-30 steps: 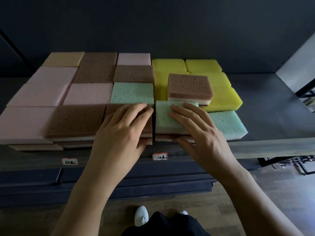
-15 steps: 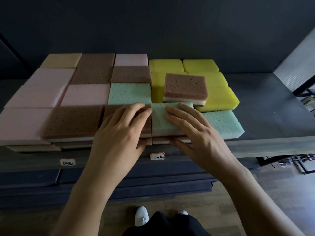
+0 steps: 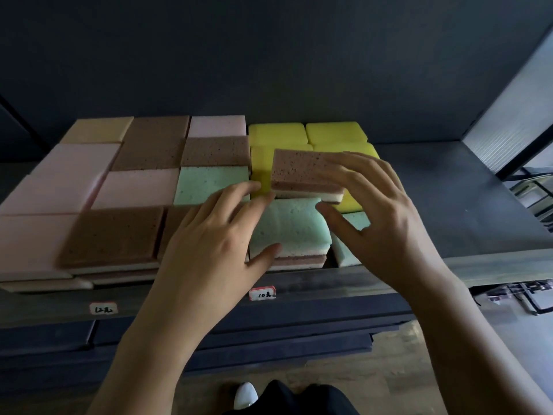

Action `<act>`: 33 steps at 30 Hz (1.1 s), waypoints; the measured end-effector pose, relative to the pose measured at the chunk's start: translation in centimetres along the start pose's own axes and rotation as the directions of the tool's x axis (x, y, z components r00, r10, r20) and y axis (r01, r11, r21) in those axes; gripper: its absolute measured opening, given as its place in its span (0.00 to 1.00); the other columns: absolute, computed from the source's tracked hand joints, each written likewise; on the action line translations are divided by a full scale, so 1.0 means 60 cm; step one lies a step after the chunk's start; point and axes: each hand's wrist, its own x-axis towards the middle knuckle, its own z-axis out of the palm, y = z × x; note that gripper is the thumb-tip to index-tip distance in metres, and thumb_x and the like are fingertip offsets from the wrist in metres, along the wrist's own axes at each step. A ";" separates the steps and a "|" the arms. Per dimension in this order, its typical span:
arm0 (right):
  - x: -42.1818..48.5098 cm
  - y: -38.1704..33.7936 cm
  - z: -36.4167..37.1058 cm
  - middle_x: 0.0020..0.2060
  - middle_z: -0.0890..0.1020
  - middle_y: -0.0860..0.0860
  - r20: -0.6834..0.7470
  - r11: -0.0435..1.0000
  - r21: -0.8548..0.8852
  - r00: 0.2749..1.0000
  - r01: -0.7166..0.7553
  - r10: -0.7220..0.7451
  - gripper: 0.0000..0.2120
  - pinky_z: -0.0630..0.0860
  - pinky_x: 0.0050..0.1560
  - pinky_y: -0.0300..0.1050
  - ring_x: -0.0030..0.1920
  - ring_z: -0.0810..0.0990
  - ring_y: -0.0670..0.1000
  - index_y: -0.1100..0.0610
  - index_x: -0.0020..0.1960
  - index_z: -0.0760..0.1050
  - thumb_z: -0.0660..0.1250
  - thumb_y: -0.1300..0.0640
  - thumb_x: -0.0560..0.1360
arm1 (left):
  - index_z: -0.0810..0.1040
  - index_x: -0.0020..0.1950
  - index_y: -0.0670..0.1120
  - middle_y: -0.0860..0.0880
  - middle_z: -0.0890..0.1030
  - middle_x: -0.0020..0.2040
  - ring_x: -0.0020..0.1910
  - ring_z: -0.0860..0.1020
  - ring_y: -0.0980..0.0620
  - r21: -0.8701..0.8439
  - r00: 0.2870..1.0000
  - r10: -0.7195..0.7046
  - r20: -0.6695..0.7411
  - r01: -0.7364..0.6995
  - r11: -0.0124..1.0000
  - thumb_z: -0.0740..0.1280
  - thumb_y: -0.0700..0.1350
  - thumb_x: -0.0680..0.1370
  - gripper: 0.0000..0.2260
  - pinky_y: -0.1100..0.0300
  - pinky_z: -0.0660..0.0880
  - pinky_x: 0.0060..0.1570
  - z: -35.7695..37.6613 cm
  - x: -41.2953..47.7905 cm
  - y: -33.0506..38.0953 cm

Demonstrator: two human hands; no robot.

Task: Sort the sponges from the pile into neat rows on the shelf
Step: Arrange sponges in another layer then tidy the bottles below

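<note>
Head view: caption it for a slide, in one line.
Left hand flat on the front sponges, right hand over a brown sponge lying atop yellow sponges on the shelf.

Two handwritten price tags are stuck on the shelf's (image 3: 329, 284) front edge: the left tag (image 3: 103, 309) reads "12元" and the right tag (image 3: 262, 293) reads "10元".

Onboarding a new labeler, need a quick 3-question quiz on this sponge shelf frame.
1. True or false: the right hand is over a brown-topped sponge.
2. The front sponge between it and the left hand is topped: A green, B pink, C yellow.
3. How many price tags show on the shelf edge?
Key: 1 true; 2 A; 3 two.
</note>
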 end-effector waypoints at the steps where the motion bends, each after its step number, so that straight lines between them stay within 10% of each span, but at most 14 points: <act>1: 0.005 0.005 -0.001 0.66 0.75 0.53 0.009 1.000 0.003 1.000 -0.005 0.005 0.19 0.70 0.68 0.50 0.69 0.70 0.54 0.59 0.66 0.75 0.68 0.54 0.78 | 0.74 0.69 0.45 0.48 0.73 0.68 0.64 0.74 0.47 0.000 1.000 0.003 -0.002 -0.003 1.000 0.69 0.55 0.73 0.27 0.50 0.74 0.60 0.001 0.005 0.002; 17: 0.034 0.095 0.015 0.76 0.63 0.53 0.328 0.997 0.038 0.943 -0.062 0.046 0.31 0.70 0.69 0.52 0.75 0.62 0.54 0.53 0.75 0.65 0.71 0.54 0.74 | 0.72 0.71 0.46 0.50 0.72 0.69 0.63 0.74 0.50 0.001 1.000 -0.005 0.008 0.005 1.000 0.65 0.57 0.76 0.26 0.55 0.72 0.60 0.020 0.078 0.018; 33: -0.011 0.115 -0.059 0.69 0.70 0.49 0.164 0.985 0.124 0.981 -0.122 0.101 0.26 0.74 0.64 0.48 0.68 0.71 0.49 0.53 0.70 0.72 0.73 0.55 0.74 | 0.73 0.70 0.45 0.49 0.73 0.68 0.63 0.75 0.49 -0.046 0.998 0.052 -0.023 -0.053 0.998 0.65 0.55 0.76 0.25 0.50 0.76 0.59 0.031 0.080 0.063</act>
